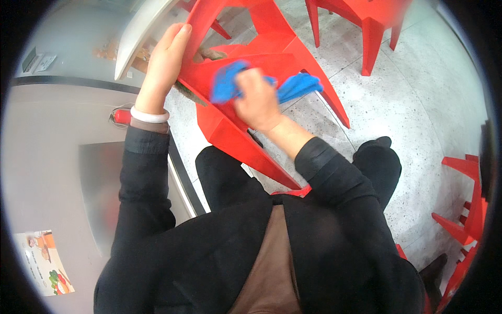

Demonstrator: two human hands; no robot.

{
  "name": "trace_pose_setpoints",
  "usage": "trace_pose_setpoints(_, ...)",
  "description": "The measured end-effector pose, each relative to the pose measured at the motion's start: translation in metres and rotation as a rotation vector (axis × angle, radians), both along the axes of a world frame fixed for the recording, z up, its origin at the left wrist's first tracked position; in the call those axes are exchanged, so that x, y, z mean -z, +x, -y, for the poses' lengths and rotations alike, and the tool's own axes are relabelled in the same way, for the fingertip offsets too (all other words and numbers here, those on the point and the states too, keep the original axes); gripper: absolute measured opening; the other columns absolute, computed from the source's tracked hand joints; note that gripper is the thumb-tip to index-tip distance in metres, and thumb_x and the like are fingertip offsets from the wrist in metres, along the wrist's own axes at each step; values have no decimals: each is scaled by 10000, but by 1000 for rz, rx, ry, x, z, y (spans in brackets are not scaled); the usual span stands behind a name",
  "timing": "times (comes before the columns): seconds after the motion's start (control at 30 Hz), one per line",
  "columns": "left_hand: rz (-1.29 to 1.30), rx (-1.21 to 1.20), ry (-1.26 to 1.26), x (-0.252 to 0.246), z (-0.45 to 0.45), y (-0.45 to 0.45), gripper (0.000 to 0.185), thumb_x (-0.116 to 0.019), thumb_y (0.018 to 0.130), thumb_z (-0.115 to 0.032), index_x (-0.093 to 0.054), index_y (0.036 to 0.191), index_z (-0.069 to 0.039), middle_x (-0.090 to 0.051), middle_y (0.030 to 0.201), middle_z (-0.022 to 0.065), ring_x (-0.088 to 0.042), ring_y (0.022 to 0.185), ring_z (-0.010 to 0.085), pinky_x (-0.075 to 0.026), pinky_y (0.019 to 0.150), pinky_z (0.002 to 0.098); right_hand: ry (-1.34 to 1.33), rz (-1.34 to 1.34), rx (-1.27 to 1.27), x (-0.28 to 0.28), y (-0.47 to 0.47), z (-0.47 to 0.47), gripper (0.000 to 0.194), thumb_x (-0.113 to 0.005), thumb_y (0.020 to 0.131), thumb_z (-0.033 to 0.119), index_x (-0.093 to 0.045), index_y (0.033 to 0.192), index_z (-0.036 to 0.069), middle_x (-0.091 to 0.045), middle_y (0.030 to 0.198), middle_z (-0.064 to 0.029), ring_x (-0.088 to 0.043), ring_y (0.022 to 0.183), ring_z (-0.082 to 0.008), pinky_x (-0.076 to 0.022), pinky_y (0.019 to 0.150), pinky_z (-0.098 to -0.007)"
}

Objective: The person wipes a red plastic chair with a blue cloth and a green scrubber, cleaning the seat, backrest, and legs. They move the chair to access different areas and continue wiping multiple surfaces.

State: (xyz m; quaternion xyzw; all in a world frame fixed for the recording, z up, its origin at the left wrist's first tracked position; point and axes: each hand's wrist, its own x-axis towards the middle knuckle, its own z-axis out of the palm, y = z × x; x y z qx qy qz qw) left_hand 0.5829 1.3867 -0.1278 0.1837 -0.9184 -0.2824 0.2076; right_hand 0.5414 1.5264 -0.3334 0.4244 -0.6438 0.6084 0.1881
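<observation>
A red plastic chair (270,62), tilted over, lies before my knees with its legs pointing towards me and to the right. At its left edge my left hand (168,59) grips the red frame, thumb on top, with a white bangle on the wrist. My right hand (257,98), slightly blurred, is closed on a blue cloth (229,80) against the chair's surface. Part of the cloth hangs out to the right of the hand, near a chair leg. What the fingers of the left hand do behind the frame is hidden.
A white tabletop edge (137,35) is at the upper left, beside a grey wall (51,157) with a red fire extinguisher (122,116) near it. Another red chair (372,31) stands at the upper right. More red furniture (474,212) is at the right rim, on the speckled tile floor (415,106).
</observation>
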Motion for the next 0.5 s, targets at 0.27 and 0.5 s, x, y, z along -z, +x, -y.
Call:
trace_pose_setpoints(0.27,-16,82,15,-1,0,6,449,-494,1060,-412,-629,1274,-42,-695,1103,97,-620,1043,168,-472,940,320,13,307,349,2,-54,-6,290,-628,814,34,-636,1099,84,-613,1016,-165,-645,924,-386,-548,737,-452)
trace_pose_setpoints(0.5,-20,7,50,2,-2,1,469,-509,1051,-428,-631,1279,-37,-687,1124,77,-610,1043,152,-471,931,313,-40,72,-19,-45,-6,13,406,-695,830,212,-634,1208,78,-594,1107,-196,-666,920,-386,-560,777,-495)
